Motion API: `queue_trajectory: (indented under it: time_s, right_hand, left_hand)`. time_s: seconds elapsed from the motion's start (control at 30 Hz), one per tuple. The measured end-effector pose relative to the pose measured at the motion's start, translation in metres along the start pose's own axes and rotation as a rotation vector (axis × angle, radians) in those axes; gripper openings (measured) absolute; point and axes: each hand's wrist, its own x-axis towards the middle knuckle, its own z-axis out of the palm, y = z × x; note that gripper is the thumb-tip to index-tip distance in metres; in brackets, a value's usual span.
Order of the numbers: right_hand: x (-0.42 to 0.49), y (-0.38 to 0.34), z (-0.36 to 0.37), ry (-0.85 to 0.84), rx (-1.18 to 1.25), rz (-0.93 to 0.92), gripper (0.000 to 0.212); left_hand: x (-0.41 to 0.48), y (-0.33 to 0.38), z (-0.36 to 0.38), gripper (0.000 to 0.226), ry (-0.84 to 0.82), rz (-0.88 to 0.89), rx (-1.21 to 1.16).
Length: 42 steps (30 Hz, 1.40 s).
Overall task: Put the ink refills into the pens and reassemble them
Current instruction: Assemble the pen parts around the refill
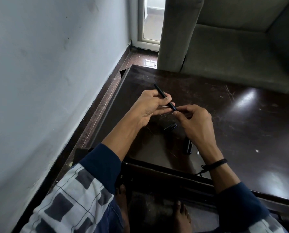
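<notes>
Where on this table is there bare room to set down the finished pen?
The right half of the table, between the right hand and the sofa, is bare. So is the far strip beyond the left hand. Crowded: under the hands holding the pen, where a short pen piece and more pen parts lie.

Pen (160, 91) end hidden in R hand (195, 121), dark parts (187, 147) part-covered

table (241, 115): dark, glossy, scratched | on it: black pen cap (170, 127); black pen barrel (188, 147)
</notes>
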Motion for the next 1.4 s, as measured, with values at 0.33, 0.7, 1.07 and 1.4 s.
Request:
queue_trajectory:
  time_s: [0.33, 0.7, 1.07, 1.4]
  right_hand:
    - [-0.003, -0.0019, -0.0021, 0.016, 0.044, 0.062, 0.015]
    - [-0.0033, -0.0051, -0.0026, -0.014, 0.03, 0.073, 0.013]
    - [-0.0045, -0.0068, -0.0039, -0.025, 0.035, 0.078, 0.017]
    - [-0.0038, -0.0078, -0.003, -0.052, 0.031, 0.084, 0.015]
  left_hand:
    - [0.0014, 0.0007, -0.0015, 0.011, 0.014, 0.011, -0.013]
    - [0.0017, 0.0012, -0.0024, 0.01, 0.012, 0.013, -0.007]
    - [0.0013, 0.0014, -0.0023, 0.011, 0.017, 0.009, -0.004]
    - [0.0006, 0.0028, -0.0029, 0.011, 0.011, 0.014, -0.001]
